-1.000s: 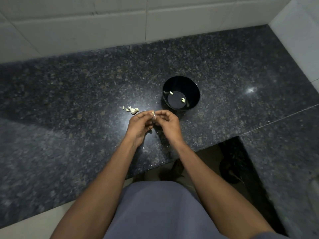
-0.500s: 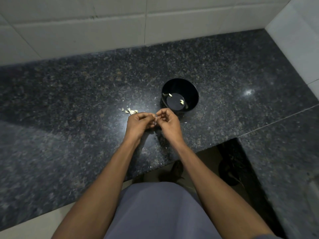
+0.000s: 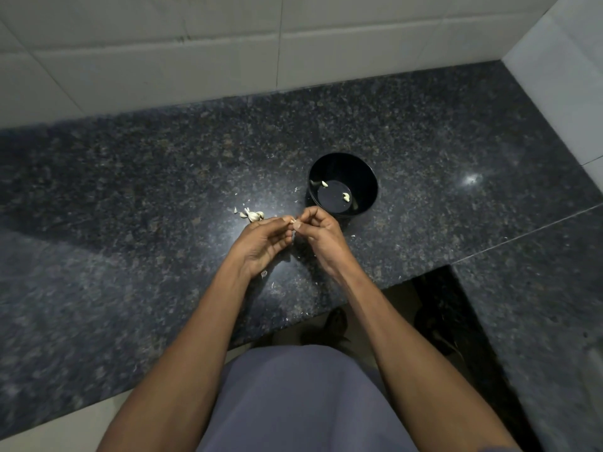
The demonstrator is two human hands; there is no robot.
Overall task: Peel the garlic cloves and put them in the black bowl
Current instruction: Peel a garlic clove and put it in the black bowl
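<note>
My left hand and my right hand meet fingertip to fingertip just above the dark granite counter. Between them they pinch a small garlic clove, mostly hidden by the fingers. The black bowl stands just beyond my right hand, with two pale peeled cloves on its bottom. A little pile of unpeeled cloves and skin lies on the counter, just past my left hand.
Scraps of garlic skin lie scattered under and around my hands. A white tiled wall runs along the back and the right side. The counter's front edge steps back at the right, over a dark gap.
Both hands stayed together on the clove, with the fingers working at it. The view shifted slightly, so the bowl and hands sit a little lower in frame.
</note>
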